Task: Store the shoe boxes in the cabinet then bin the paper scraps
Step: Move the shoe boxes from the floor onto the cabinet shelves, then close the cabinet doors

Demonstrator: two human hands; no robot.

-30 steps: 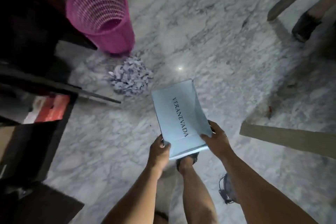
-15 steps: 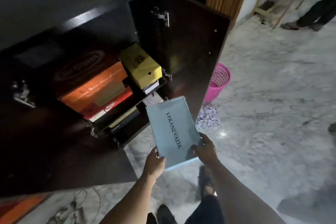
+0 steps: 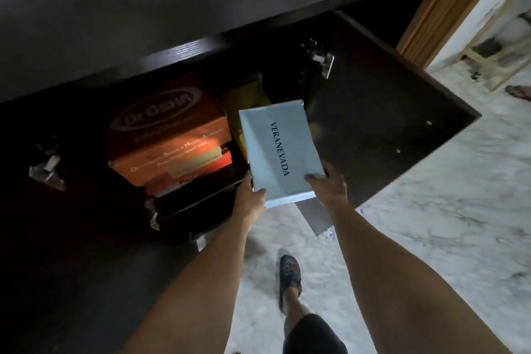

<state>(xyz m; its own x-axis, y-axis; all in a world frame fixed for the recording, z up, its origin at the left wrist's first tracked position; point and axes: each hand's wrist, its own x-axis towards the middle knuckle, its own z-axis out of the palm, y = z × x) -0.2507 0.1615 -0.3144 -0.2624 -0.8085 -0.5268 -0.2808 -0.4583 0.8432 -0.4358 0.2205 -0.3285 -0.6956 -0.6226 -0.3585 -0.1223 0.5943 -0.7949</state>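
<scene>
both hands, left hand (image 3: 253,195) and right hand (image 3: 327,184), clamp the near end of the pale blue shoe box (image 3: 277,152), its long axis pointing ahead into the open cabinet (image 3: 373,129).

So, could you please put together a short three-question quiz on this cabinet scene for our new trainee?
1. True or false: the pale blue box is held by one hand only.
2. Which word is printed on its lid? A) VERANEVADA B) NIKE C) PUMA
3. Fill in: the orange box already sits inside the open ____.

Key: 1 false, both the left hand and the right hand grip its near end; 2 A; 3 cabinet.
</scene>
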